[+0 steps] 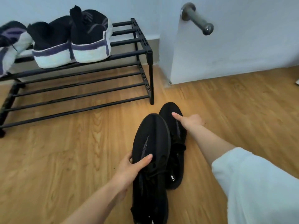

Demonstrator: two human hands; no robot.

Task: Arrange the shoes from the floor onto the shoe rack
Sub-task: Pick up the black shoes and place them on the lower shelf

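Two black knit shoes lie toes-forward on the wooden floor in front of me. My left hand (132, 165) grips the nearer, left black shoe (150, 138) around its middle, thumb on top. My right hand (189, 121) rests on the toe half of the right black shoe (176, 152), thumb across the top and fingers down its far side. The black two-tier shoe rack (140, 52) stands at the upper left against the wall. On its top tier sit a black pair with white soles (72, 44) and another shoe (9, 44) at the far left.
The rack's lower tier (80, 96) has bare bars, and the right end of the top tier holds no shoe. A pale door (226, 54) with a metal handle (196, 18) stands to the right of the rack. Wooden floor (64, 151) surrounds the shoes.
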